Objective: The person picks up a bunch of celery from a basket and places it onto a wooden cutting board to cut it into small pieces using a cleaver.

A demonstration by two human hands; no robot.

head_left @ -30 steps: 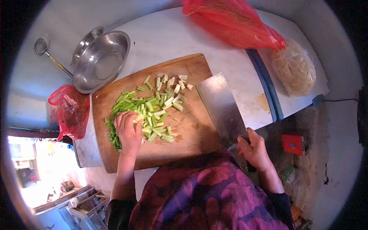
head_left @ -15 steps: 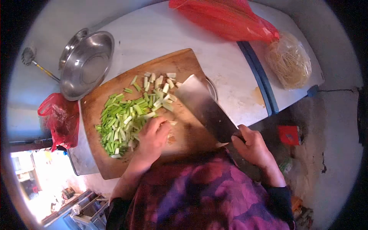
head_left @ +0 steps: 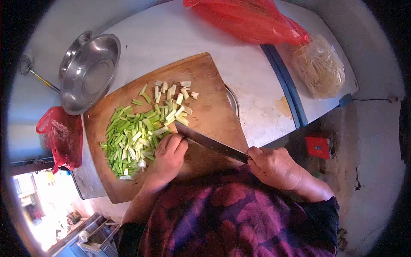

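Note:
My right hand (head_left: 274, 168) is wrapped round the handle of a cleaver (head_left: 212, 143). The blade is seen nearly edge-on over the cutting board (head_left: 209, 171), its far end by my left fingertips. My left hand (head_left: 170, 157) rests on the board with curled fingers; whatever lies under them is hidden. Beside it spreads a pile of chopped green stalks (head_left: 128, 137), celery-like. Paler cut pieces (head_left: 176, 96) lie scattered at the pile's upper right.
Metal bowls (head_left: 96, 77) stand at the left, above a red plastic bag (head_left: 66, 139). A larger red bag (head_left: 248, 19) and a clear bag of noodle-like strands (head_left: 320, 70) lie at the back right. A dark blue strip (head_left: 283, 85) crosses the white table (head_left: 252, 81).
The cleaver has turned from showing its broad face to nearly edge-on, and its blade has come down and left to my left fingers. My left hand stays about where it was.

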